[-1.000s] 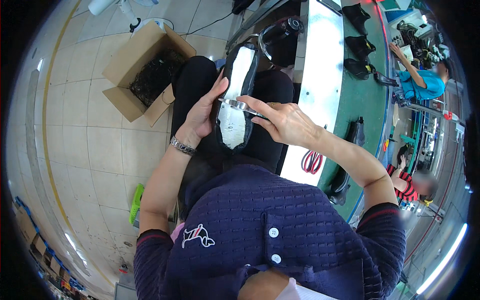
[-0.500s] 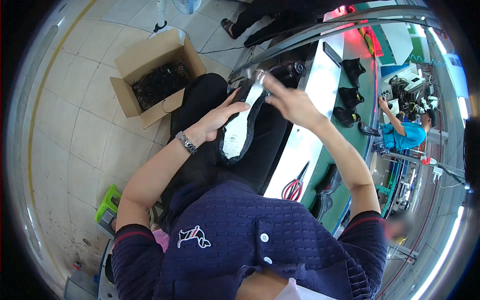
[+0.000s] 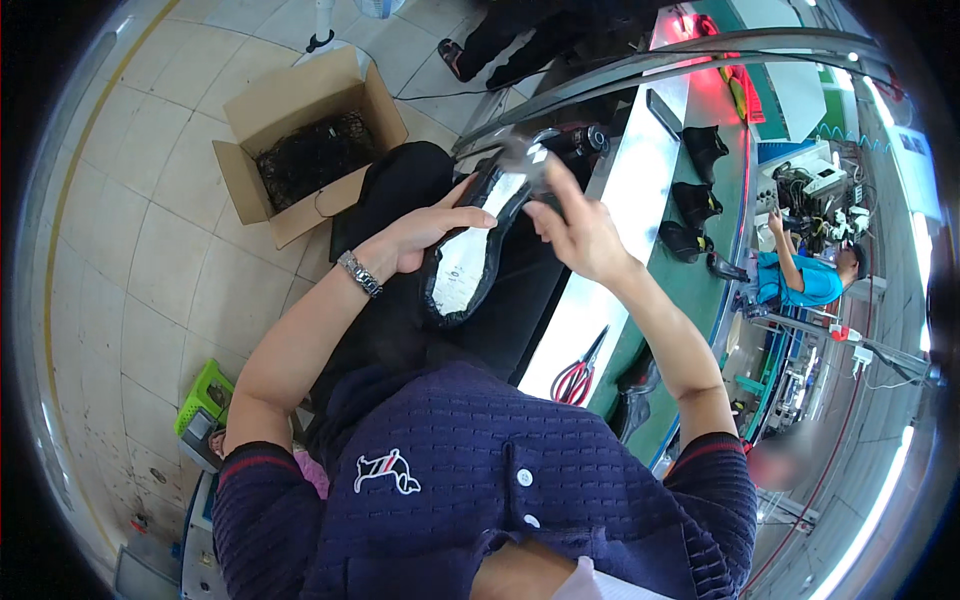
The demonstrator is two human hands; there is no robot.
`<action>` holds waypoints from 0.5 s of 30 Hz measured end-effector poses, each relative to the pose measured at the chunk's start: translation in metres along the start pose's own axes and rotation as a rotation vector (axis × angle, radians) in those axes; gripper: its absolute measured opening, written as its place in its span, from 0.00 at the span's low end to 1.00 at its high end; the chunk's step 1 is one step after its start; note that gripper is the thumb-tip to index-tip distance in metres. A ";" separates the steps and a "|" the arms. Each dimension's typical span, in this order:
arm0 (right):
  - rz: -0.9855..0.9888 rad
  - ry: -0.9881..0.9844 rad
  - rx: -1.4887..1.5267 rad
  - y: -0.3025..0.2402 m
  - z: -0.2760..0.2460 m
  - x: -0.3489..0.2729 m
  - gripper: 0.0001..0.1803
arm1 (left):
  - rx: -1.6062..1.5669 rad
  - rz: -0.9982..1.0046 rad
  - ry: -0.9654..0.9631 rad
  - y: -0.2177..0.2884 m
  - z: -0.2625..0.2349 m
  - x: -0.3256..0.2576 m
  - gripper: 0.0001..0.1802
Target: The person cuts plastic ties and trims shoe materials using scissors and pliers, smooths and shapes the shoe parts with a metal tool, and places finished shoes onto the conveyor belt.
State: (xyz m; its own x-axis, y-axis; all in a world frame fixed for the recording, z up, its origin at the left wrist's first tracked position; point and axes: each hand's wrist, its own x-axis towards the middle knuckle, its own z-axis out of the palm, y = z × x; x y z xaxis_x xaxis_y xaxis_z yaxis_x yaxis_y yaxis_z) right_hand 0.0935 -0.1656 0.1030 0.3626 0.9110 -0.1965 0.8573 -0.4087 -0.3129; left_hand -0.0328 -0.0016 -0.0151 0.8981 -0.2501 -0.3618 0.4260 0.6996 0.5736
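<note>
Left hand (image 3: 432,232) clasped on black shoe (image 3: 468,250), white sole (image 3: 458,275) up. Right hand (image 3: 588,232) curled round blurred metal tool (image 3: 524,157). Red-handled scissors (image 3: 573,383) at tabletop's (image 3: 640,170) near end.

Filling the view from seven to five o'clock, we wear a dark navy shirt (image 3: 450,415) with horizontal rows of short raised ribs. Near seven o'clock sits a dog-shaped emblem (image 3: 388,473), outlined in white with a red accent. Close to six, two round white buttons (image 3: 525,478) run down the front. Our short sleeves (image 3: 705,490), toward four and eight, end in dark cuffs striped dull red. At nine-thirty, a silvery link band (image 3: 360,272) circles the wrist below our left hand (image 3: 425,235). Our trousers (image 3: 405,180), toward eleven, are plain black.
</note>
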 end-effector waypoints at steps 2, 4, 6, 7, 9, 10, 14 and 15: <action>0.140 -0.189 -0.069 0.003 0.004 -0.001 0.29 | -0.006 -0.037 -0.015 0.003 0.004 0.000 0.55; 0.069 -0.196 -0.084 -0.015 -0.017 0.005 0.29 | -0.015 -0.055 -0.015 0.002 -0.002 -0.006 0.56; 0.008 -0.202 -0.103 -0.018 -0.014 -0.001 0.30 | -0.025 -0.076 -0.027 0.002 -0.001 -0.009 0.57; 0.010 -0.069 0.068 -0.012 -0.002 -0.008 0.31 | 0.007 -0.069 -0.020 0.007 0.003 -0.008 0.58; -0.051 -0.014 0.030 -0.006 0.010 -0.010 0.33 | 0.039 -0.064 -0.010 0.008 0.004 -0.006 0.60; -0.011 -0.112 -0.023 -0.006 0.010 -0.009 0.31 | 0.031 -0.061 -0.036 0.006 0.001 -0.004 0.62; -0.052 -0.167 -0.049 -0.026 -0.012 -0.005 0.29 | -0.020 -0.126 -0.031 0.001 -0.009 -0.007 0.65; -0.047 -0.162 -0.052 -0.026 -0.010 -0.010 0.29 | -0.016 -0.126 -0.037 0.004 -0.005 -0.007 0.65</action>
State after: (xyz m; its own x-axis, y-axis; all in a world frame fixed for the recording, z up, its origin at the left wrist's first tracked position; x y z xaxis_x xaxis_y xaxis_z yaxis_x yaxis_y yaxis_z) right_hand 0.0715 -0.1633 0.1220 0.2617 0.9063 -0.3318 0.8913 -0.3588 -0.2773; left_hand -0.0377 0.0069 -0.0142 0.8410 -0.3610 -0.4030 0.5343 0.6713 0.5136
